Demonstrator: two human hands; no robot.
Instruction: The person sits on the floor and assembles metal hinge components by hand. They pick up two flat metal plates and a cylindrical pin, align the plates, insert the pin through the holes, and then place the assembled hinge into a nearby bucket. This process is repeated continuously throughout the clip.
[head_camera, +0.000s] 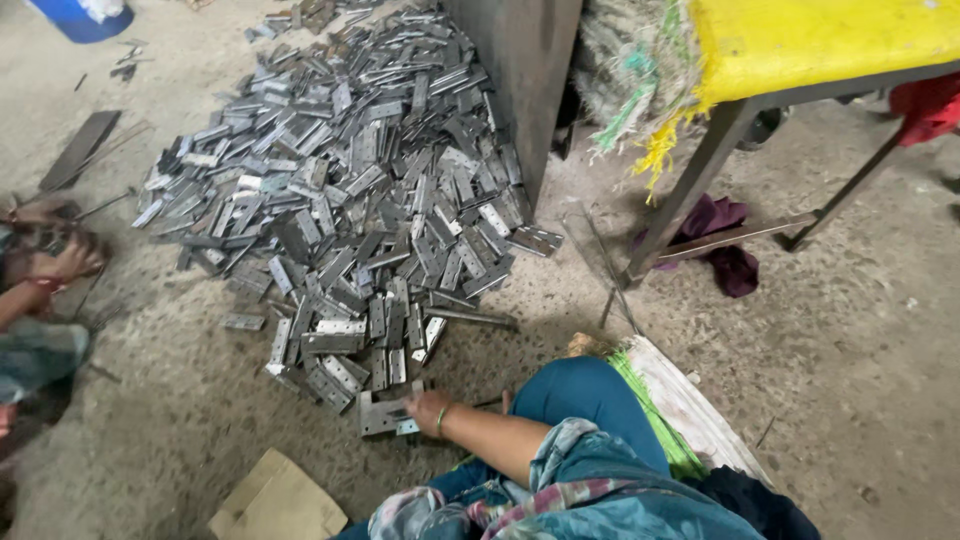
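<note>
Presently logged: one large heap of flat grey metal hinge plates (350, 190) on the concrete floor (850, 330), nearly all of it untouched and unsorted as far as can be judged. One plate (380, 415) lies apart at the heap's near edge, under the fingertips of a single hand (428, 410) — which of the person's two cannot be told. Arm extended low from the lap, wrist with a bangle, fingers partly curled on the plate; firm grip or mere touch — cannot tell. Cardboard scrap (280, 500) nearby.
</note>
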